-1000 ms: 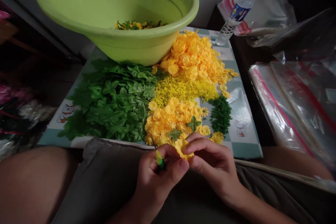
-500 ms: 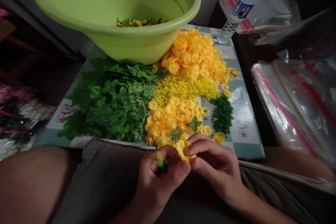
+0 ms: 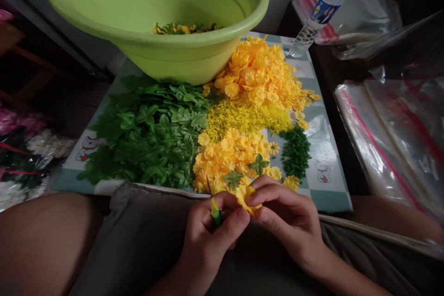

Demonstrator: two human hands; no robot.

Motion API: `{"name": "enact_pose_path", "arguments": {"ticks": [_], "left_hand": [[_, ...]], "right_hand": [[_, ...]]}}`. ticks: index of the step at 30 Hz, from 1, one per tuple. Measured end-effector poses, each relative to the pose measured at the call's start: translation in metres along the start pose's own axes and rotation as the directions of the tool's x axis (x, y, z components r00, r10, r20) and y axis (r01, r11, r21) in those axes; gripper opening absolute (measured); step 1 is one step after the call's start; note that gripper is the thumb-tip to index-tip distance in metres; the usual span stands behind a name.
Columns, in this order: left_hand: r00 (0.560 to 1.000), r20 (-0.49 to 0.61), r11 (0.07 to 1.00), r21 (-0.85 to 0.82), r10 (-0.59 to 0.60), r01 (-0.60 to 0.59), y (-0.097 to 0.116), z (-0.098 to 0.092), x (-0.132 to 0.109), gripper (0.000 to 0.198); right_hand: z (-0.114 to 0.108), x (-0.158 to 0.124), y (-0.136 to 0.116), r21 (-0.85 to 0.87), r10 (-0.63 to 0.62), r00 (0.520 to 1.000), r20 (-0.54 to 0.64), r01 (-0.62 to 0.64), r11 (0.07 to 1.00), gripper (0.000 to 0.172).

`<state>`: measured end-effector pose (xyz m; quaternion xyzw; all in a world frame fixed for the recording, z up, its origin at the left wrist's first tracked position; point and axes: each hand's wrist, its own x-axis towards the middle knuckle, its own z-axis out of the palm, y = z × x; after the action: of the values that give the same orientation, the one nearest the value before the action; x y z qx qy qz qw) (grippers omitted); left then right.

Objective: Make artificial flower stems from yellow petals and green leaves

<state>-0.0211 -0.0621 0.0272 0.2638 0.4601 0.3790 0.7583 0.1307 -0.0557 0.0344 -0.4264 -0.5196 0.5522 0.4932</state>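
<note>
My left hand (image 3: 217,229) is closed, low over my lap. Between its fingers is a thin dark spike (image 3: 209,186) pointing up, with a small yellow and green piece (image 3: 215,210) round its lower part; the rest is hidden in the hand. My right hand (image 3: 286,210) pinches a yellow artificial flower (image 3: 245,198) by its petals, and the left thumb and forefinger touch the same flower. Just beyond the hands lies a heap of yellow flower pieces (image 3: 229,150) with two green leaf-shaped pieces, one of them a star-shaped leaf (image 3: 258,163), on top.
Green leaves (image 3: 152,138) cover the table's left side. Behind stands a green basin (image 3: 173,58) with yellow and green pieces inside. Orange-yellow petals (image 3: 260,71), yellow sprigs (image 3: 246,115) and dark green bits (image 3: 295,152) lie rightward. A bottle (image 3: 321,14) and plastic bags (image 3: 385,134) are at the right.
The view has shifted slightly. Both hands stay together at the yellow flower, whose tilt differs a little. The spike in my left hand stands slightly more upright.
</note>
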Motion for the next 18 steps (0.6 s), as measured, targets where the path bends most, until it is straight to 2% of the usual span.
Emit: {"name": "enact_pose_path", "arguments": {"ticks": [3,6,10,13,15,18], "left_hand": [[1.000,0.017,1.000,-0.019,-0.023,0.024,0.000,0.000,0.000,0.023],[0.998,-0.016,0.998,-0.001,-0.055,0.055,-0.001,0.000,0.001,0.024],[0.990,-0.084,0.994,0.010,-0.109,0.110,-0.001,0.001,0.003,0.026],[0.982,-0.142,0.991,0.034,-0.125,0.131,0.000,0.003,0.005,0.024],[0.977,-0.183,0.989,0.080,-0.108,0.125,0.000,0.005,0.006,0.023],[0.979,-0.197,0.975,0.204,-0.043,0.084,0.003,0.006,0.006,0.021]], "right_hand": [[-0.003,0.002,-0.002,-0.102,-0.065,0.997,0.040,0.069,0.992,0.019],[-0.007,0.004,-0.004,-0.240,-0.147,0.982,0.120,0.173,0.955,0.021],[-0.015,0.005,-0.002,-0.446,-0.243,0.930,0.277,0.348,0.825,0.029],[-0.017,0.004,0.000,-0.499,-0.300,0.892,0.338,0.441,0.746,0.029],[-0.017,0.005,0.001,-0.478,-0.283,0.902,0.326,0.416,0.774,0.027],[-0.014,0.006,0.000,-0.449,-0.152,0.948,0.279,0.269,0.852,0.021]]}}
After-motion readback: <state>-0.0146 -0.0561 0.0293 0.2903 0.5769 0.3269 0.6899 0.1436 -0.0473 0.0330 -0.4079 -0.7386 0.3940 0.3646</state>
